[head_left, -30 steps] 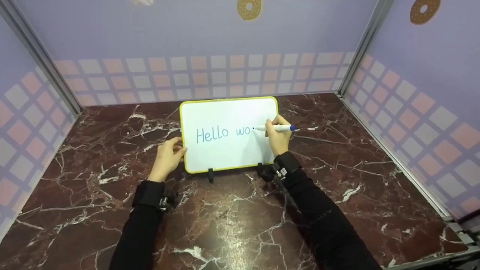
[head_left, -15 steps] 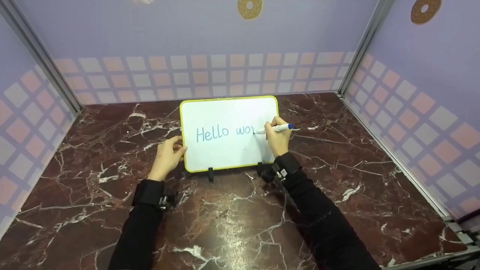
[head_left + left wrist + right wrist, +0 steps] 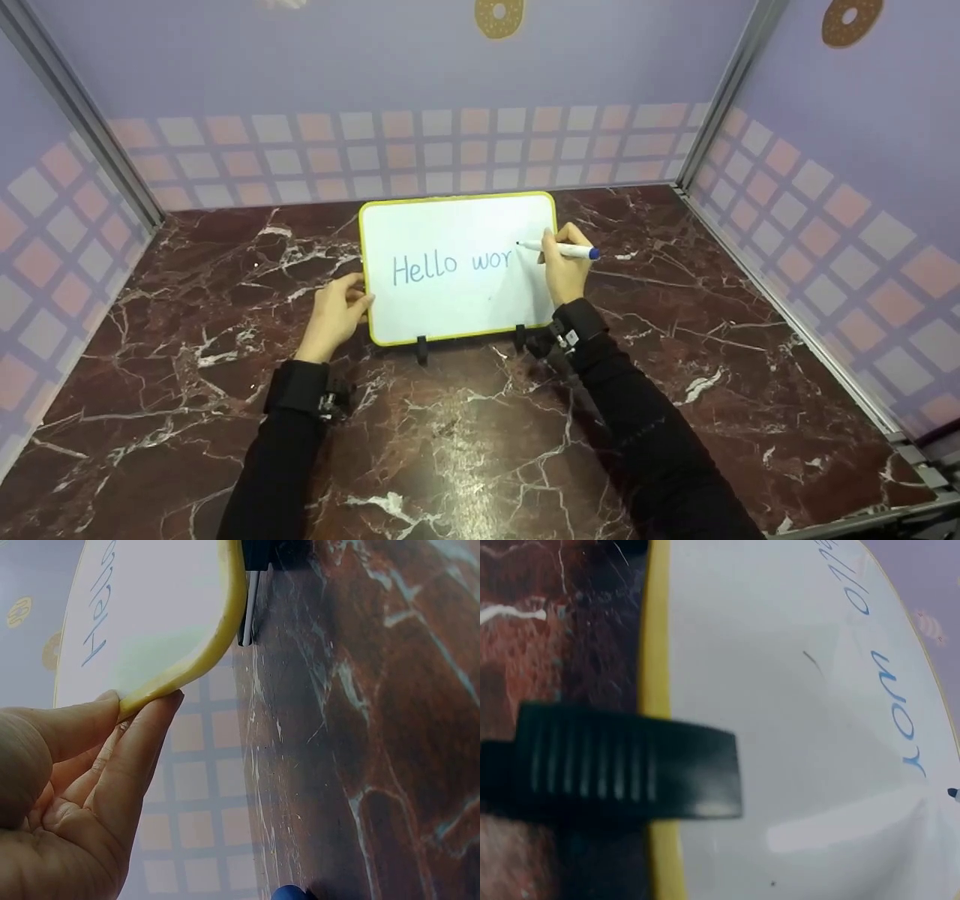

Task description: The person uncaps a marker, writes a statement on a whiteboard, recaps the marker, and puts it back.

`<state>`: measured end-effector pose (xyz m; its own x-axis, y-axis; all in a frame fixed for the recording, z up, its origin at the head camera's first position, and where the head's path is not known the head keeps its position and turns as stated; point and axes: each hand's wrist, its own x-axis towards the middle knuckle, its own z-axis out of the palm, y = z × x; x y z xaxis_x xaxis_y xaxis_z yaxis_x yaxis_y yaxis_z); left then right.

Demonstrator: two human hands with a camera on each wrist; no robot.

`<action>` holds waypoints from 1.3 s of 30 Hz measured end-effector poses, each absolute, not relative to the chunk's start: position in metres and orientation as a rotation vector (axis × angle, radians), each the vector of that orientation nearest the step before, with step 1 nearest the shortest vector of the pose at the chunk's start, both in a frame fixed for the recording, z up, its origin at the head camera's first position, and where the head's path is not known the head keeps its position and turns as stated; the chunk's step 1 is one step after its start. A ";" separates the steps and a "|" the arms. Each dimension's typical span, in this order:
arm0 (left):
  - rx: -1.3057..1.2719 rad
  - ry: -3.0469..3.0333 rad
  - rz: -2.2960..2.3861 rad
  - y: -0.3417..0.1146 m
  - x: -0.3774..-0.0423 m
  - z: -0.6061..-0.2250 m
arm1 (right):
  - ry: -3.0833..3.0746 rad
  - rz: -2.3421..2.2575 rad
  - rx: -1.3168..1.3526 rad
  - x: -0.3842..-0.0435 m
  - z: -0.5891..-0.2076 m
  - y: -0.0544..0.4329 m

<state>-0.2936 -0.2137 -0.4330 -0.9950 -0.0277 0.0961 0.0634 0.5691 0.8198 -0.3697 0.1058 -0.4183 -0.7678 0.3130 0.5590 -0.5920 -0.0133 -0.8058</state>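
Observation:
A small whiteboard [image 3: 450,315] with a yellow frame stands tilted back on a black stand, with "Hello wor" in blue across its middle. At its left edge my left hand [image 3: 334,315] pinches the frame between thumb and fingers; the left wrist view shows the thumb [image 3: 75,724] on the front face. My right hand [image 3: 566,266] holds a white marker [image 3: 574,250] with a blue end, its tip just right of the "r". Whether the tip touches the board I cannot tell. Only the marker's dark tip [image 3: 952,793] shows in the right wrist view.
Two black stand clips [image 3: 421,349] hold the board's lower edge. Beneath lies a dark red marbled table [image 3: 450,457]. Purple walls with pink and white checks [image 3: 435,150] enclose the back and sides. A blue rounded thing [image 3: 291,892] peeks in at the left wrist view's bottom.
The right hand has drawn the "r" after "wo", then shifted the marker tip slightly up and right. The left hand and the board have stayed in place.

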 end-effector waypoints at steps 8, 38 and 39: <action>-0.017 -2.699 -1.411 -0.214 -0.295 -0.433 | -1.692 1.774 0.293 -0.382 -0.428 0.107; -0.016 -2.699 -1.413 -0.214 -0.295 -0.433 | -1.689 1.818 0.281 -0.354 -0.413 0.117; -0.016 -2.700 -1.413 -0.213 -0.295 -0.432 | -1.701 1.814 0.285 -0.354 -0.413 0.117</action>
<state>-0.2950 -0.2134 -0.4324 -0.9955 -0.0346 0.0883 0.0528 0.5711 0.8192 -0.3535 0.1168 -0.4130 -0.7793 0.2928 0.5540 -0.5717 0.0298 -0.8199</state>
